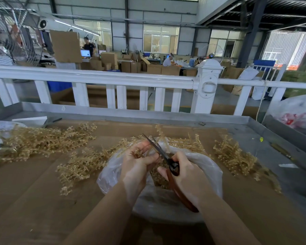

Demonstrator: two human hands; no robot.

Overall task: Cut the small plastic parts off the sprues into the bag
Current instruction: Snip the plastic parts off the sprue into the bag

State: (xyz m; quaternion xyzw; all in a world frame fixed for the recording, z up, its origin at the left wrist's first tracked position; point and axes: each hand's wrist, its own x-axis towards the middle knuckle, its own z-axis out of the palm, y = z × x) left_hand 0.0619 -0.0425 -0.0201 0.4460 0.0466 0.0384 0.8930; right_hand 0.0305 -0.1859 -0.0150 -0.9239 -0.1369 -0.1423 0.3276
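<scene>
The bag sits nearest, mouth up, on the cardboard, and it serves as the landmark here. Directly over its mouth both hands work. The right hand is clenched round the reddish-brown handles of the scissors, whose dark blades point up and away over the bag's far rim, parted a little. The left hand pinches a sprue with curled fingers and thumb, holding it so that its stem rises beyond the bag and crosses the blades. Loose tan parts already lie inside the bag, under the hands.

The step in hand looks like the cutting itself: a sprue is held to the blades above the bag so that clipped parts drop in. Whether a blade is touching plastic right now is too blurred to tell. The next move, as I judge it, calls for closing the blades at the joint between part and stem, keeping the cut above the bag's mouth, then feeding the sprue along to the following part.

Left of the bag lies a spread of sprues, and farther left and beyond, a thicker heap. Right of the bag is another pile, reaching toward the tray's metal edge. Much remains to be cut. Beyond the bag stands a white railing, with cartons and people at work far behind it.
</scene>
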